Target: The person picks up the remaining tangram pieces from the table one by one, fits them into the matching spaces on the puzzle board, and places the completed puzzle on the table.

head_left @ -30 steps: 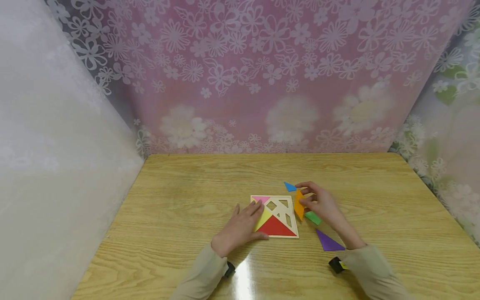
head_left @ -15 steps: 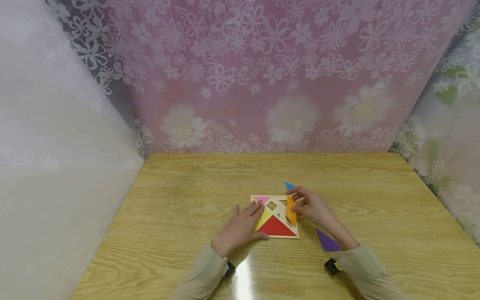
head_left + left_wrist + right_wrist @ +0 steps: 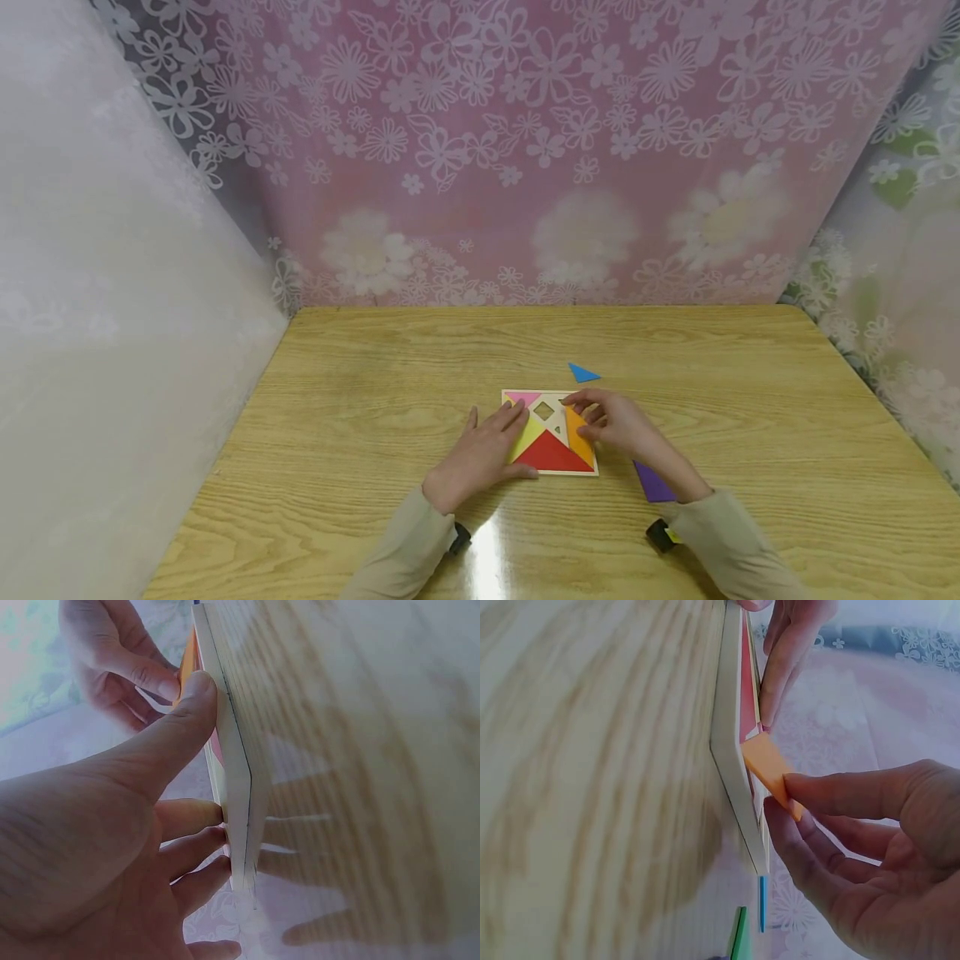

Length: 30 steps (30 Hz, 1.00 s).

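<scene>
My right hand (image 3: 621,423) pinches an orange parallelogram tangram piece (image 3: 576,435) between thumb and fingers over the right side of the wooden tangram board (image 3: 557,474). In the right wrist view the orange piece (image 3: 769,765) is tilted, its lower edge at the board and its outer end raised in the fingertips. On the board's left side rests my left hand (image 3: 480,454), fingers extended and thumb along the near edge. A red triangle (image 3: 551,454), a yellow triangle (image 3: 527,443) and a pink piece (image 3: 520,398) lie in the board; the left fingers partly cover the yellow one.
Behind the board a blue triangle (image 3: 582,373) lies on the wooden table (image 3: 360,400). A purple triangle (image 3: 652,483) is partly under the right forearm. The green piece (image 3: 739,934) shows in the right wrist view, hidden in the head view. Floral curtains (image 3: 465,167) surround the table.
My right hand has carried the orange piece leftward from beside the board onto its right side, and the piece has tipped lower. The left hand has stayed in place.
</scene>
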Available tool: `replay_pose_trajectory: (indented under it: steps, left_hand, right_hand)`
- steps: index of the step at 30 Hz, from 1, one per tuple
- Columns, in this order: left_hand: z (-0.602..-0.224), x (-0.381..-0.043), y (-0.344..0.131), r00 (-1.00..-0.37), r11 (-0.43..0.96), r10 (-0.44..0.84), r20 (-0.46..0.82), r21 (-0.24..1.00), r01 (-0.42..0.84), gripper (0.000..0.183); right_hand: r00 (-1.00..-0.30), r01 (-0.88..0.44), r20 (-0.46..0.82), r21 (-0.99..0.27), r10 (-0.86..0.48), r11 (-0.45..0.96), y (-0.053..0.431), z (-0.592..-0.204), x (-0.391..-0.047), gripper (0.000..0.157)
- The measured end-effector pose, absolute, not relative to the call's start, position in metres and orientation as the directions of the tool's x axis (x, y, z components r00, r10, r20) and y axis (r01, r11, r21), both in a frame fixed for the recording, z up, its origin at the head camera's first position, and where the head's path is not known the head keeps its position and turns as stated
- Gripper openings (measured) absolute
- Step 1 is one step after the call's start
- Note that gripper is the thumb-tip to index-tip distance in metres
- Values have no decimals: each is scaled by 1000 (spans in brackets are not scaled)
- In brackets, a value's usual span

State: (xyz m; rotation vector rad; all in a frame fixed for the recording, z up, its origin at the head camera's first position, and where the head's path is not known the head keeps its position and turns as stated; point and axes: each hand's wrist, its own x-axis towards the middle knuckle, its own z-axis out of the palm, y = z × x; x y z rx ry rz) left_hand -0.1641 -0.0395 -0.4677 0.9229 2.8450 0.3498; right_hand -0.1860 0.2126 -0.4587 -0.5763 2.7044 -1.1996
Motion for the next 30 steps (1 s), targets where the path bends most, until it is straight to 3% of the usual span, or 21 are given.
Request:
replay_pose_trajectory:
  steps: [17,25,30]
  left_hand:
    - [-467,-164,-40,-802,786,594,-65,259,562,88]
    - [-467,-164,-40,-805,788,591,-55,251,562,87]
    - [-467,-164,-40,-805,789,591,-59,250,561,88]
  right_hand:
    - [-927,-277,-30,-616,-373,738,206,-461,-187,35]
    - [-921,-329,16,-569,-390,754,205,-461,-187,36]
    - [-951,-283,82,-621,-299,731,210,-457,-186,21]
